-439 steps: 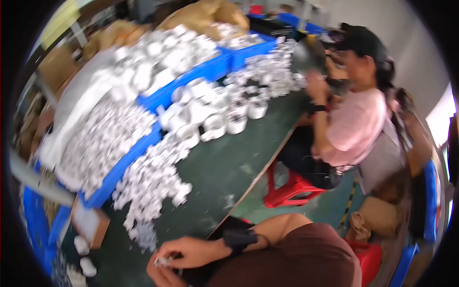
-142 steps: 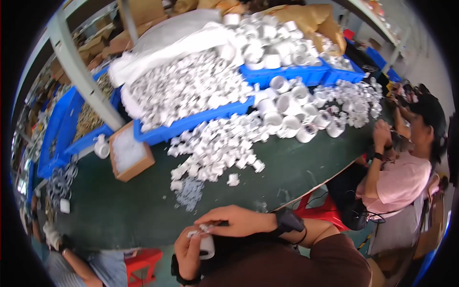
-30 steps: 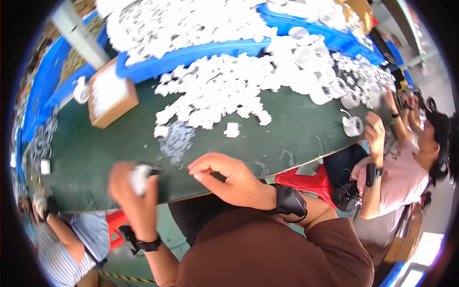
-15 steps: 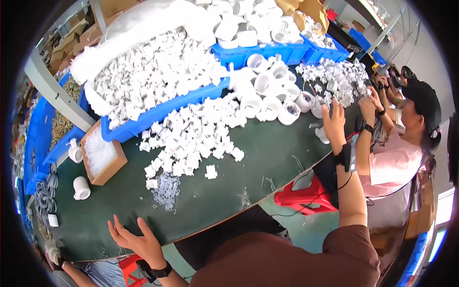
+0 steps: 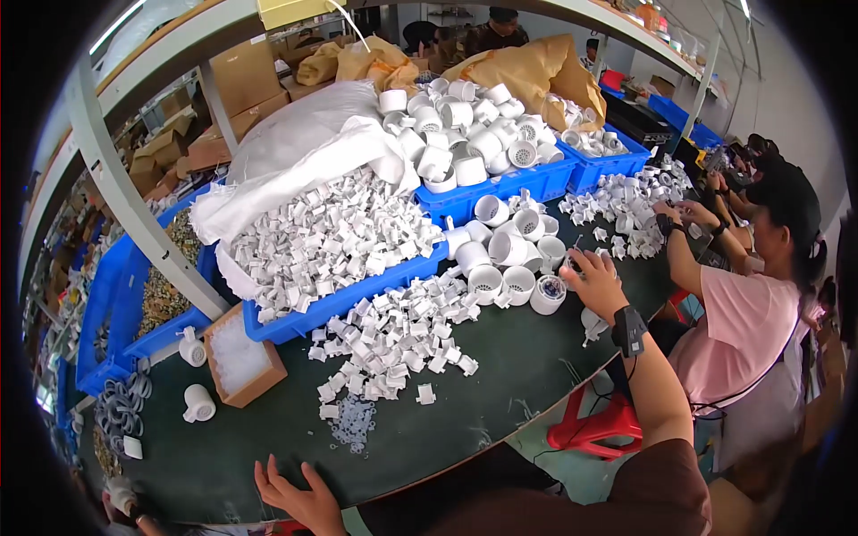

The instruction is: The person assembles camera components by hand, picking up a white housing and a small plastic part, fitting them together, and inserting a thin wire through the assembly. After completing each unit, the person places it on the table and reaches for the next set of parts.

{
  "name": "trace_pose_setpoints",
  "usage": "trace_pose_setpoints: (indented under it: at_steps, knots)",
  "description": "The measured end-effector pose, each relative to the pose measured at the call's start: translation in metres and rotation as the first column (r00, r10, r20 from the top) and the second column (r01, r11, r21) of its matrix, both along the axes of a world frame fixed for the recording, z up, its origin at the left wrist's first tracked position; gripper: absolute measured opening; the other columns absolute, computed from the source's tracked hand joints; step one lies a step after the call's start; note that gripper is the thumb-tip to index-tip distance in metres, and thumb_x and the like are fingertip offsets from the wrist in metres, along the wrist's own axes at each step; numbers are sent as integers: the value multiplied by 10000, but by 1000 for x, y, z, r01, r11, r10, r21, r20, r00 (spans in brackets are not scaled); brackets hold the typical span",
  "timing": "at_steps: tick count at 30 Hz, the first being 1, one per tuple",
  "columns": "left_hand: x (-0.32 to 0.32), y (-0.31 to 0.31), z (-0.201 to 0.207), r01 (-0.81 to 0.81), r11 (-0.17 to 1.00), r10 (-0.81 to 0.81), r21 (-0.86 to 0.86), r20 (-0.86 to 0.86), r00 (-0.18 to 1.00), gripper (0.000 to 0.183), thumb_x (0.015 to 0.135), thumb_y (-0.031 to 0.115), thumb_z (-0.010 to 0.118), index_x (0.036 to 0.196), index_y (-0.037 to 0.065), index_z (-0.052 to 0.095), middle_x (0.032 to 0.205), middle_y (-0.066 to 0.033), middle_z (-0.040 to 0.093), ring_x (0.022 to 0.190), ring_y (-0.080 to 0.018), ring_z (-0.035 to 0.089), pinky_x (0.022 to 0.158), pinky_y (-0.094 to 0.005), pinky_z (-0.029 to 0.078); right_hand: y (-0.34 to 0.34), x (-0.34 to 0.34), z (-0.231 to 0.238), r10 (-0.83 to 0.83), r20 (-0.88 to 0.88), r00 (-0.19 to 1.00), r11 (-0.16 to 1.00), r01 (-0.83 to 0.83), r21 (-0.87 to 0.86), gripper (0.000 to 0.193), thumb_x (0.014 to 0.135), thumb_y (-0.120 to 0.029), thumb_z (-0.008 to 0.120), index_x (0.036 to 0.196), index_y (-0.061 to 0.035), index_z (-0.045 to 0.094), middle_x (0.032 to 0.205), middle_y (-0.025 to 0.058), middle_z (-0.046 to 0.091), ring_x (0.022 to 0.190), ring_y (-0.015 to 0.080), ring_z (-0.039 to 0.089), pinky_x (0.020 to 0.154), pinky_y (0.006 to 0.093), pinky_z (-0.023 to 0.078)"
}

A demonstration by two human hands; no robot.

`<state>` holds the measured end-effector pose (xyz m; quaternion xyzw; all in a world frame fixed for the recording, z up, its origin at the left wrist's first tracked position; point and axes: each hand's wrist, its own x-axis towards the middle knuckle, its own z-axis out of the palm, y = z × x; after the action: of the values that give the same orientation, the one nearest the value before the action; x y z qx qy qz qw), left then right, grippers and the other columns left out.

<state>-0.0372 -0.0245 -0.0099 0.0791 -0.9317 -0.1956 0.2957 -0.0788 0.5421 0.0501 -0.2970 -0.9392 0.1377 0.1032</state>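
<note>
My left hand (image 5: 302,497) is over the near table edge, fingers spread, with nothing in it. Closest to it is a small heap of translucent rings (image 5: 354,423). On the right, my right hand (image 5: 596,284) reaches over the white plastic cups, its fingers bent and apart. Just left of it stands a white cup (image 5: 548,295) with dark parts inside. Some cup surfaces behind the fingers are hidden. Under my right wrist lies a white fitting (image 5: 593,327). Between the hands spreads a pile of small white clip-like pieces (image 5: 393,339).
A blue bin (image 5: 357,299) of white pieces stands behind the pile; another blue bin (image 5: 509,196) holds white cups. At left are a cardboard box (image 5: 243,357), grey rings (image 5: 123,406) and a metal post (image 5: 147,196). A co-worker (image 5: 746,286) sits at right, near a red stool (image 5: 594,427).
The view has tilted up, so the table sits lower in the picture. My right hand has come closer to the white cups, its fingers now more bent. My left hand stays spread.
</note>
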Motion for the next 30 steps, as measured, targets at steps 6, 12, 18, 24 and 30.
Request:
trace_pose_setpoints:
  at_steps: [6, 12, 18, 24, 30]
  knots:
    - [2, -2, 5, 6, 999, -4, -45, 33, 999, 476, 939, 161, 641, 1368, 4, 507, 1477, -226, 414, 1336, -421, 396, 1105, -522, 318, -48, 0, 7, 133, 84, 988, 991, -135, 23, 851, 838, -765, 621, 1481, -227, 472, 1617, 193, 318, 1524, 483, 157, 1096, 794, 169]
    - [2, -4, 1, 22, 999, -22, -44, 10, 1000, 467, 942, 168, 629, 1359, -1, 504, 1458, -234, 420, 1317, -426, 409, 1099, -525, 325, -79, 5, 8, 224, 6, 975, 974, -224, 15, 818, 843, -740, 642, 1412, -164, 525, 1511, 224, 418, 1504, 493, 198, 1070, 803, 205]
    - [3, 8, 20, 73, 995, -80, -71, -94, 992, 457, 914, 266, 725, 1269, 6, 604, 1344, -249, 529, 1233, -441, 493, 1050, -547, 395, -123, 19, 2, 299, -78, 951, 954, -300, -5, 786, 866, -663, 685, 1429, -146, 502, 1589, 263, 304, 1496, 496, 202, 1133, 723, 210]
    - [2, 3, 16, 69, 995, -77, -75, -104, 992, 448, 912, 277, 723, 1262, 19, 612, 1336, -246, 537, 1226, -442, 499, 1043, -548, 400, -113, 54, 21, 361, -387, 848, 916, -400, -21, 749, 830, -503, 808, 1415, -138, 516, 1494, 226, 391, 1343, 439, 374, 1132, 523, 339]
    - [1, 7, 18, 72, 994, -80, -88, -95, 992, 444, 913, 274, 724, 1263, 25, 611, 1337, -241, 537, 1230, -442, 495, 1039, -547, 407, -116, 104, 23, 515, -58, 855, 786, -498, -366, 787, 845, -458, 809, 1471, -142, 452, 1423, 213, 449, 1345, 428, 383, 1108, 508, 378]
